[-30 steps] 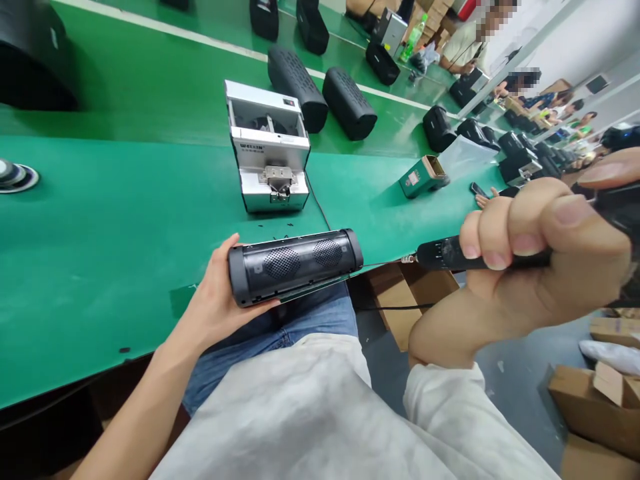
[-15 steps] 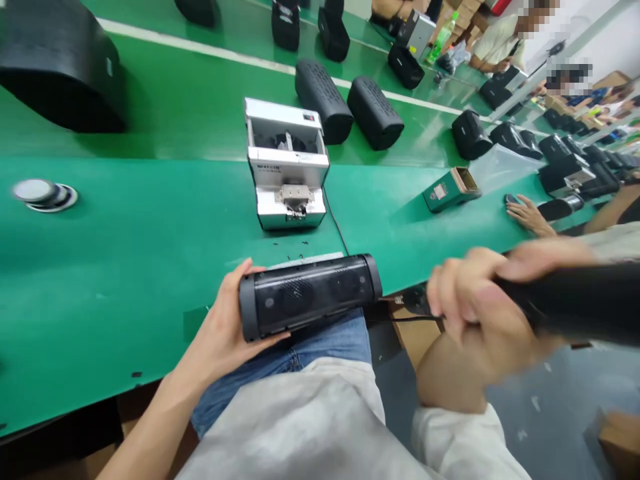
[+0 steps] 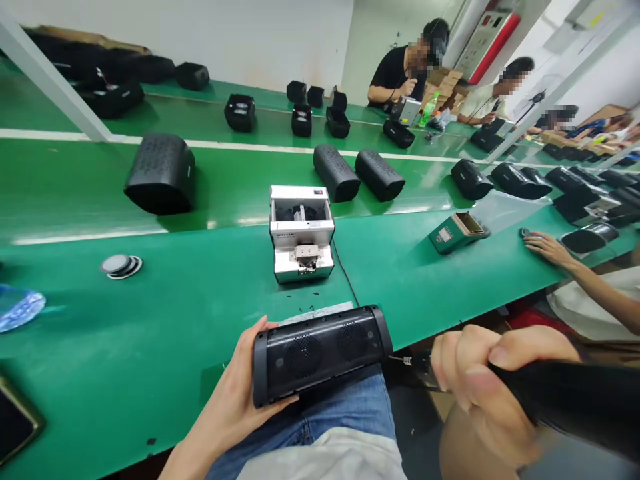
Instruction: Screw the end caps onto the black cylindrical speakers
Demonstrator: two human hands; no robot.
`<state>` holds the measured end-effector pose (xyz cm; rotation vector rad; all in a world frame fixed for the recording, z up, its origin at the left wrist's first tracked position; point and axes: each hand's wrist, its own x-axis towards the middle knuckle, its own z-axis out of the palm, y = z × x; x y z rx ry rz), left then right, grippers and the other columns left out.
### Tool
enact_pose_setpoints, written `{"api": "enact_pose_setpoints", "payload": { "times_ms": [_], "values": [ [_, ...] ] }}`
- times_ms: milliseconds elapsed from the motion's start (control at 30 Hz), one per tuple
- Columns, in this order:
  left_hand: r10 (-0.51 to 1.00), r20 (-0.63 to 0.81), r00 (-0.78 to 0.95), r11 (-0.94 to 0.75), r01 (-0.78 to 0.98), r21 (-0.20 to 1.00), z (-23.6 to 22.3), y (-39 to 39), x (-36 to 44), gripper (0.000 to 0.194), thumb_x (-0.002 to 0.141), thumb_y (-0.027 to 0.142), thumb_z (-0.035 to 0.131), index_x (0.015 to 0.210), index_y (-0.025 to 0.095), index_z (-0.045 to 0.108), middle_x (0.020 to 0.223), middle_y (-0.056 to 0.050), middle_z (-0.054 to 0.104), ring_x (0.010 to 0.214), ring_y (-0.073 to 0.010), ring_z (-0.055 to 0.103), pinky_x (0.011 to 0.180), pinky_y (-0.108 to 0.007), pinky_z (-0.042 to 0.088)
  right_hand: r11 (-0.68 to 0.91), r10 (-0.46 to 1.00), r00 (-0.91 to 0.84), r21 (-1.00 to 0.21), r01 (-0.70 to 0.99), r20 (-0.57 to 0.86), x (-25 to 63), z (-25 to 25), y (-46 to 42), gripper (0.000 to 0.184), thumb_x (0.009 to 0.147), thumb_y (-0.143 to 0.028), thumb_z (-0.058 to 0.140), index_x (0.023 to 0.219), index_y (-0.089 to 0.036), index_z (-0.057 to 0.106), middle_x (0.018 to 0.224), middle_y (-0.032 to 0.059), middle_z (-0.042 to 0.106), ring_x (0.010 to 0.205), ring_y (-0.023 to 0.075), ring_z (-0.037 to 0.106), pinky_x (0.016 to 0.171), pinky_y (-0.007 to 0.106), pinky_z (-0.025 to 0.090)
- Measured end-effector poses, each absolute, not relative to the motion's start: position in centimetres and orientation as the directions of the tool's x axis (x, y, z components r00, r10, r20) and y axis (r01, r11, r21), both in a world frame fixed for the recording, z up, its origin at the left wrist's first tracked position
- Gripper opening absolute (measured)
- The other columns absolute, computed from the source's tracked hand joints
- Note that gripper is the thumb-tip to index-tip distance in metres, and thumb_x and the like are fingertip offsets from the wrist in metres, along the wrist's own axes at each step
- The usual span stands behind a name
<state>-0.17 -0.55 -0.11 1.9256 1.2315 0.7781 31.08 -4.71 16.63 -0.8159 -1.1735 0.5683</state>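
My left fingers point(image 3: 259, 326) are holding one end of the black speaker housing point(image 3: 323, 353) at the near edge of the green desk point(image 3: 165, 320); my right fingers point(image 3: 450, 363) are gripping a black power driver point(image 3: 565, 393), its bit point(image 3: 407, 361) pointing towards the other end. I am judging that steady bracing and straight alignment matter most. Beyond, a silver screw dispenser point(image 3: 303, 233) is standing behind scattered dark bits point(image 3: 312, 308), and a co-worker in black point(image 3: 393, 77) is bending over the far bench.
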Motion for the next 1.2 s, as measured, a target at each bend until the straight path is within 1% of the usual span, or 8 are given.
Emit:
{"api": "enact_pose_setpoints", "payload": {
  "times_ms": [300,567,733,900,967,1067,1133,1200],
  "values": [
    [0.937,0.151,0.314,-0.301,0.511,0.805,-0.1,-0.1,0.1,0.117,0.089,0.052,0.081,0.18,0.037,0.009,0.165,-0.013,0.058,0.141,-0.0381,0.07,0.121,-0.06,0.057,0.567,0.813,0.212,-0.821,-0.072,0.542,31.9,16.0,-3.7,0.016,0.104,-0.015,0.076,0.108,-0.025,0.064,0.07,-0.0085,0.057,0.051,0.0079,0.055,0.051,0.02,0.047],
    [0.979,0.144,0.142,-0.198,0.534,0.822,0.5,1.3,-0.9,0.093,0.069,0.069,0.085,0.151,0.036,0.056,0.141,-0.009,0.072,0.119,-0.0425,0.079,0.108,-0.064,0.064,0.726,0.686,0.323,-0.642,-0.247,0.652,37.7,24.1,-7.0,0.014,0.099,-0.02,0.079,0.106,-0.024,0.068,0.064,-0.011,0.055,0.042,0.0049,0.042,0.046,0.017,0.048],
    [0.987,-0.153,-0.057,0.159,0.12,0.98,0.6,0.9,-3.9,0.084,0.048,0.069,0.085,0.132,0.068,0.074,0.121,0.007,0.088,0.125,-0.057,0.077,0.107,-0.073,0.063,0.579,0.814,0.404,-0.636,-0.511,0.416,40.9,19.3,-7.6,0.023,0.09,-0.028,0.09,0.1,-0.026,0.07,0.059,-0.0126,0.044,0.039,0.0043,0.023,0.041,0.015,0.041],
    [0.9,-0.408,-0.155,0.36,-0.267,0.894,8.0,1.9,-3.7,0.104,0.062,0.087,0.072,0.159,0.051,0.063,0.1,-0.006,0.09,0.114,-0.0609,0.08,0.11,-0.08,0.06,0.347,0.937,0.295,-0.608,-0.714,0.189,41.3,8.4,-2.9,0.02,0.094,-0.023,0.088,0.102,-0.022,0.07,0.063,-0.0114,0.046,0.044,0.0043,0.032,0.045,0.014,0.044],
    [0.923,-0.304,-0.235,0.232,-0.292,0.928,11.6,4.9,-3.2,0.095,0.067,0.092,0.071,0.149,0.043,0.074,0.102,-0.009,0.09,0.11,-0.0572,0.082,0.11,-0.08,0.06,0.269,0.962,0.241,-0.562,-0.782,0.126,41.2,4.3,-1.0,0.018,0.099,-0.024,0.086,0.105,-0.019,0.069,0.066,-0.0106,0.048,0.047,0.0045,0.039,0.047,0.015,0.044],
    [0.969,-0.062,-0.238,0.002,-0.242,0.97,14.6,12.1,-2.8,0.076,0.069,0.082,0.08,0.124,0.031,0.077,0.121,-0.007,0.086,0.108,-0.0428,0.082,0.094,-0.064,0.072,0.189,0.981,0.183,-0.501,-0.844,0.061,40.9,-0.9,1.1,0.021,0.108,-0.034,0.077,0.111,-0.015,0.07,0.083,-0.004,0.063,0.059,0.0076,0.056,0.054,0.019,0.052],
    [0.955,0.05,-0.294,-0.095,-0.141,0.985,14.9,18.0,-2.3,0.068,0.068,0.075,0.083,0.111,0.026,0.064,0.132,-0.007,0.078,0.119,-0.0365,0.076,0.087,-0.054,0.073,0.154,0.986,0.166,-0.482,-0.863,0.019,40.7,-3.3,2.0,0.028,0.11,-0.039,0.075,0.12,-0.014,0.07,0.103,0.0031,0.071,0.077,0.0131,0.068,0.066,0.026,0.062],
    [0.901,0.178,-0.395,-0.168,0.06,0.984,14.1,23.9,-0.9,0.07,0.063,0.065,0.085,0.103,0.029,0.04,0.147,-0.008,0.064,0.139,-0.039,0.064,0.098,-0.064,0.069,0.14,0.985,0.171,-0.473,-0.87,-0.023,40.5,-5.1,2.8,0.033,0.109,-0.041,0.076,0.129,-0.015,0.07,0.118,0.0076,0.073,0.094,0.0187,0.074,0.08,0.034,0.068]
  ]
}}
